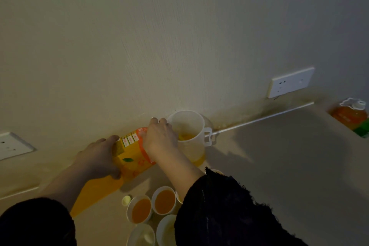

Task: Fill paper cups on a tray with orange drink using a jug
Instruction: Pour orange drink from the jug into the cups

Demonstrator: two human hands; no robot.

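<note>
Two hands tip a large drink bottle (131,158) toward a white jug (189,126) that stands on the tabletop (279,156) against the wall. The left hand (99,158) has its fingers (110,138) wrapped round the bottle's middle. The right hand (159,138) grasps the bottle near the neck and hides its mouth at the jug's rim. A little orange drink lies in the jug. Nearer, two paper cups (141,209) hold orange drink and two pale cups (141,234) look unfilled, while the dark right sleeve (219,215) covers most of another. A small cap (126,200) lies just beside them. Far right stands a second bottle (349,117), below a wall socket (290,82).
</note>
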